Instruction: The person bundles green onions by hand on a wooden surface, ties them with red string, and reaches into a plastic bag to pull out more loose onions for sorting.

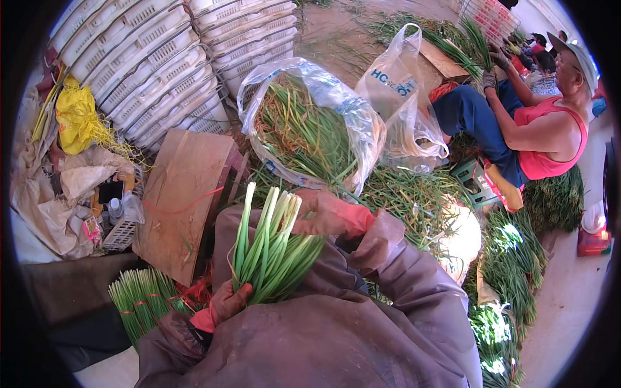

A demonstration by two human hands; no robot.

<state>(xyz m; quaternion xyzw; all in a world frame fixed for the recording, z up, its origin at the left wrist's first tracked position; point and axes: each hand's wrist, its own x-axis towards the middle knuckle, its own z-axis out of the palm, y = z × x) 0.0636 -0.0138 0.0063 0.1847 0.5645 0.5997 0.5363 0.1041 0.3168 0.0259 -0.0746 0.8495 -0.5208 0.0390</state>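
Observation:
A bunch of chives [270, 258], green with white stem ends pointing away from me, stands over my lap. Around its lower leafy part is my left hand [228, 304] in a reddish work glove, closed on the stalks. My right hand [323, 215], gloved the same way, is at the right side of the white ends, its fingers bent against some stalks; its fingertips are partly hidden. Left of my lap lie chive bundles [145, 301] tied with red bands. A wooden board [181, 194] slopes just beyond them.
Ahead lies an open clear plastic bag [304, 136] of trimmings, beside another plastic bag [404, 97]. White crates [142, 64] are stacked at the far left. Loose greens [414, 200] and chive piles [511, 258] spread rightward. A co-worker [543, 129] sits at the right handling greens.

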